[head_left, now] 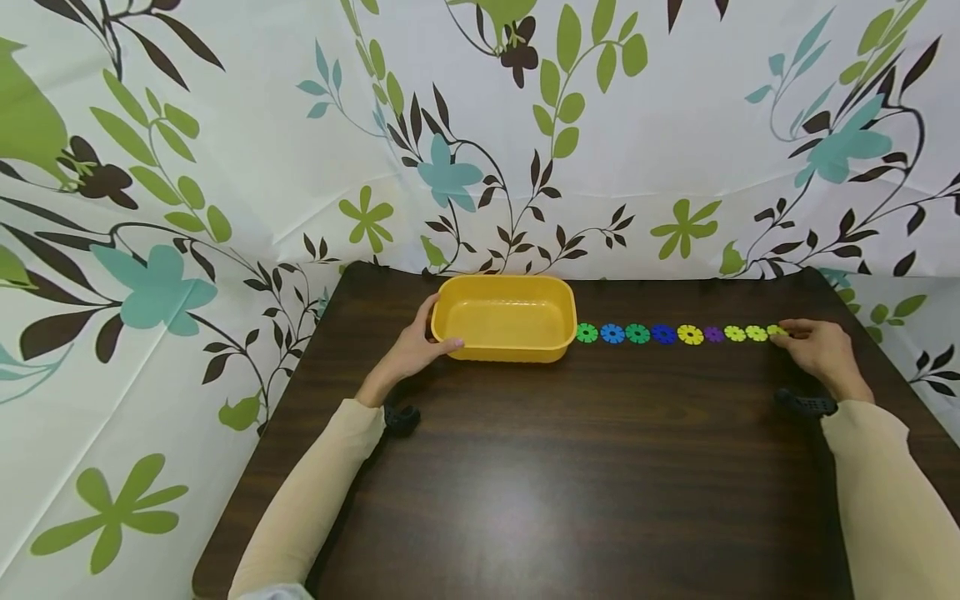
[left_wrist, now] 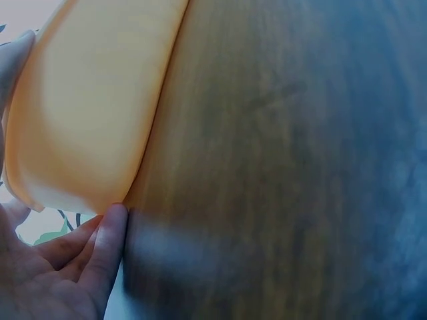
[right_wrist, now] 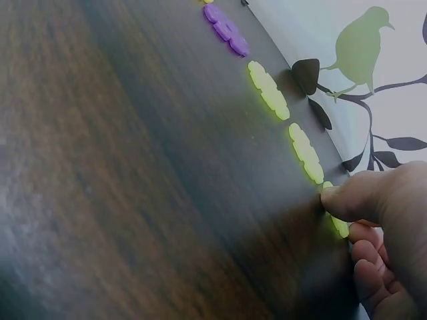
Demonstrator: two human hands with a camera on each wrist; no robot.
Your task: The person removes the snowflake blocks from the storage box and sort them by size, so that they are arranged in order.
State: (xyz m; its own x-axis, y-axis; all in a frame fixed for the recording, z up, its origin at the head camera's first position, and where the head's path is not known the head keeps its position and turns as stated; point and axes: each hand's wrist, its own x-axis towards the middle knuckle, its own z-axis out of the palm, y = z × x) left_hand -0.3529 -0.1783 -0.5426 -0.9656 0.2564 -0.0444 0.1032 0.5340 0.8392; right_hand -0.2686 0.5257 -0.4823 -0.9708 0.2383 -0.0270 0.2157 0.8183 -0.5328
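A yellow plastic basin (head_left: pixel 504 354) stands near the back of the table; its visible inside holds nothing. My left hand (head_left: pixel 414 346) grips its left end, the thumb on the front wall and the fingers behind the end. In the left wrist view, the left hand (left_wrist: pixel 63 267) lies against the basin wall (left_wrist: pixel 93 113). From the basin a row of flower-shaped plastic discs runs rightward: green (head_left: pixel 587 332), blue (head_left: pixel 612 333), dark blue (head_left: pixel 663 334), yellow (head_left: pixel 690 334), purple (head_left: pixel 713 334) and yellow-green (head_left: pixel 735 333). At the row's right end my right hand (head_left: pixel 821 350) pinches a yellow-green disc (right_wrist: pixel 339 227).
The dark wooden table (head_left: pixel 540 467) ends at a back edge just behind the basin and the row. A white cloth (head_left: pixel 262 125) with a leaf and flower print hangs behind and at both sides. Each wrist wears a black strap device (head_left: pixel 402 420).
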